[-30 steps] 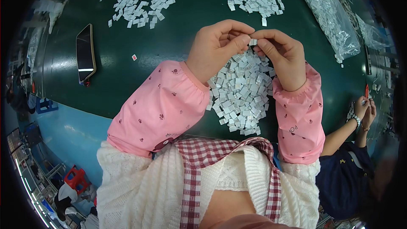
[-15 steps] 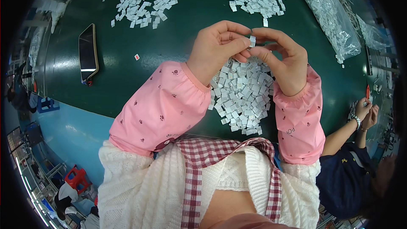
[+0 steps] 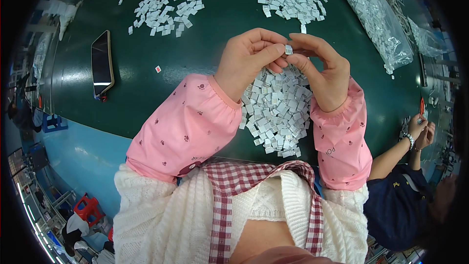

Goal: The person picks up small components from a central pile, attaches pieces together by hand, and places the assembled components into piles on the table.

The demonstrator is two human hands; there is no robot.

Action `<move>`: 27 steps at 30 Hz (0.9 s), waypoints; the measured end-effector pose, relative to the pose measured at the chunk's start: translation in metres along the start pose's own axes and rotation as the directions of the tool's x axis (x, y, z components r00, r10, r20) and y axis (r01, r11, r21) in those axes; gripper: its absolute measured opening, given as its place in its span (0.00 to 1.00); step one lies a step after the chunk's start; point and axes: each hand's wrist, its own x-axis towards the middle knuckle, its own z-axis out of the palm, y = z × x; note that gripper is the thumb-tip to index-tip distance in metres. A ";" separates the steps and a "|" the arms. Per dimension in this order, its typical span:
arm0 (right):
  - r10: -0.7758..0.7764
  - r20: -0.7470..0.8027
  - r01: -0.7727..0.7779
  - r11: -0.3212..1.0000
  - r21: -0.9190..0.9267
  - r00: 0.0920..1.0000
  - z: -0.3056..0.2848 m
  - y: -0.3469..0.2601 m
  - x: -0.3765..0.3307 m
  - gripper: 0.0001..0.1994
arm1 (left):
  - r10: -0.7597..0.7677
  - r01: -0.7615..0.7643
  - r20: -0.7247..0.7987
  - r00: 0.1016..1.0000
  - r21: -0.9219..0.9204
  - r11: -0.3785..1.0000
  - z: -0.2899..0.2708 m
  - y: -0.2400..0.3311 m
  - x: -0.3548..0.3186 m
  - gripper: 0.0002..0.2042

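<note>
My left hand (image 3: 249, 58) and my right hand (image 3: 325, 71) meet above a dark green table (image 3: 195, 83), fingertips pinched together on one small white rectangular piece (image 3: 288, 49). Both forearms wear pink sleeve covers. Directly beneath my hands lies a heap of the same small white pieces (image 3: 276, 115), reaching toward the table's near edge.
Two more heaps of white pieces lie farther away, one at the far left (image 3: 163, 7), one at the far middle (image 3: 290, 0). A clear bag of pieces (image 3: 376, 17) lies at the right. A phone (image 3: 101, 63) rests at the left. Another person's hands (image 3: 419, 129) work at the right edge.
My hands have stayed together on the small piece, with the fingers shifting slightly; the piece now sits upright between the fingertips.
</note>
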 end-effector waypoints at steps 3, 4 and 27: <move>0.005 0.008 -0.005 1.000 0.005 1.000 -0.001 -0.001 0.001 0.15 | 0.006 -0.006 0.003 1.000 0.001 1.000 0.000 -0.001 0.000 0.09; 0.008 0.019 -0.008 1.000 0.009 1.000 -0.002 -0.002 0.002 0.16 | 0.011 -0.011 0.003 1.000 0.004 1.000 0.000 0.000 0.001 0.09; 0.150 -0.054 -0.153 0.805 -0.574 0.987 -0.015 0.053 0.044 0.09 | 0.304 -0.550 0.460 0.834 0.727 0.411 0.003 -0.017 0.005 0.12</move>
